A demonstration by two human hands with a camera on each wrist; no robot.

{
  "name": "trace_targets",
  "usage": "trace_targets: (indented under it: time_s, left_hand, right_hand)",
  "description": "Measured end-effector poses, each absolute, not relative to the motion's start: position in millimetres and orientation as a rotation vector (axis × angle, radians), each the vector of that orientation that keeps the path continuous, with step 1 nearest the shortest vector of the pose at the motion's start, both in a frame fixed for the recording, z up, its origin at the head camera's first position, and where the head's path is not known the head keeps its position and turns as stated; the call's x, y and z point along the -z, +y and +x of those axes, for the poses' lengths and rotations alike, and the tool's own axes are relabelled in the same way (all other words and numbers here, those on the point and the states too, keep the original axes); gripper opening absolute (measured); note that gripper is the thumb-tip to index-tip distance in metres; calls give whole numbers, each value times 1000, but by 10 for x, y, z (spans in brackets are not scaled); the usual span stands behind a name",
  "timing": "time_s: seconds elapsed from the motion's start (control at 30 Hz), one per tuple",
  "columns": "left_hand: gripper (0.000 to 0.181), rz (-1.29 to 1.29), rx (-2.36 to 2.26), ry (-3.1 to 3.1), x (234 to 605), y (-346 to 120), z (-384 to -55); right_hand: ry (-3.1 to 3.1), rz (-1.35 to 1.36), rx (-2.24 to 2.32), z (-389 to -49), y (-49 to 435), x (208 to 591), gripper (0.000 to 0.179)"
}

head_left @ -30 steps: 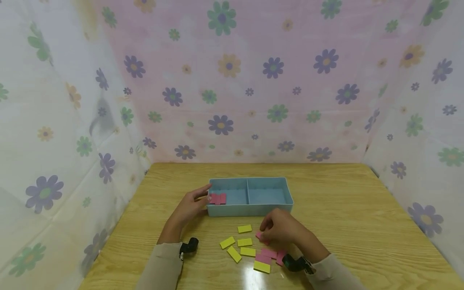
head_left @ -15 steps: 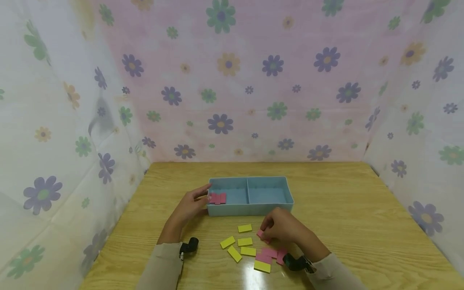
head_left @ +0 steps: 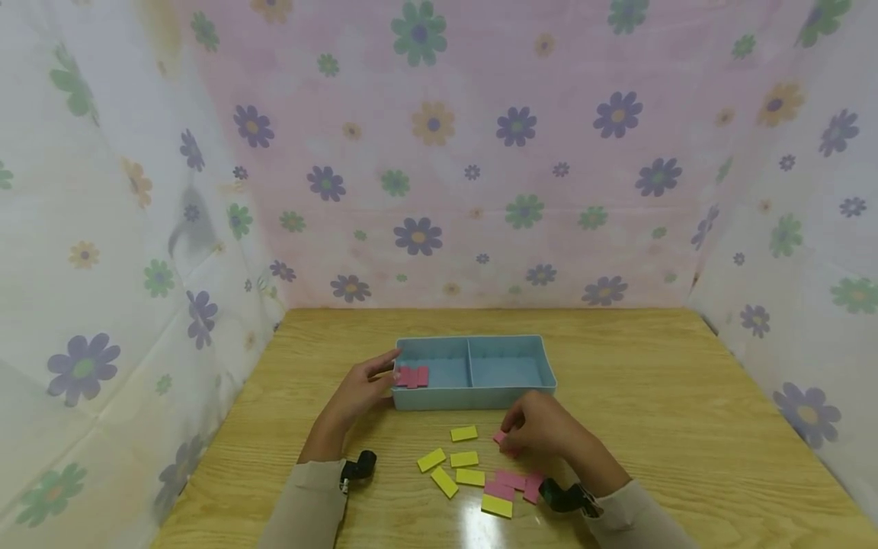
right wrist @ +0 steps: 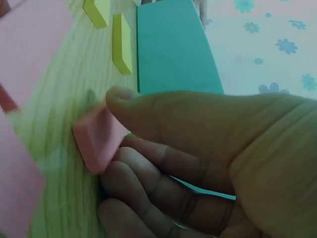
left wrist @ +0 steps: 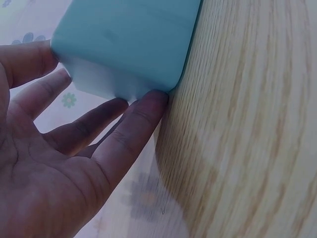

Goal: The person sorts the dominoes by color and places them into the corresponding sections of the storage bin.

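the left hand (head_left: 361,390) is spreading its fingers against the left end of a pale-blue, rectangular, plastic-looking box (head_left: 453,399), seemingly steadying it. flat pink rectangular tiles (head_left: 414,377) are lying inside its left compartment (head_left: 449,370). flat yellow rectangular tiles (head_left: 464,459) and loose pink tiles (head_left: 511,479) are lying before the box. the right hand (head_left: 542,427) is pinching one pink tile (right wrist: 101,138) before the box's right half, probably for control.

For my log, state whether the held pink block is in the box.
Out: the right hand pinches the pink block outside the box.
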State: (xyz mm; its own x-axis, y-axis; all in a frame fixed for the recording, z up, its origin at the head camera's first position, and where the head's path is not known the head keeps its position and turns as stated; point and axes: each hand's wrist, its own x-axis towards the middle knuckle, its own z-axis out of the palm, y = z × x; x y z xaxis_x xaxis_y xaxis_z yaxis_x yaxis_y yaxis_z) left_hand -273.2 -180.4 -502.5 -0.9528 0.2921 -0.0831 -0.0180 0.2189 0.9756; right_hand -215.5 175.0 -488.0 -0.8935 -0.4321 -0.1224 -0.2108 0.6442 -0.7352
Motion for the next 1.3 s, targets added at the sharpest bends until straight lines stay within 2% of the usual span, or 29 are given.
trace_targets:
  time_s: [0.57, 1.3]
  left_hand:
    - [55, 249, -1829, 2222, 5054, -1786, -2726]
    - [56, 260, -1838, 2209, 5024, -1799, -2712]
  right_hand:
    - [2593, -567, 1070, -2101, 1687, 4839, 10]
    - [2687, -395, 1102, -2211, 1614, 4713, 8]
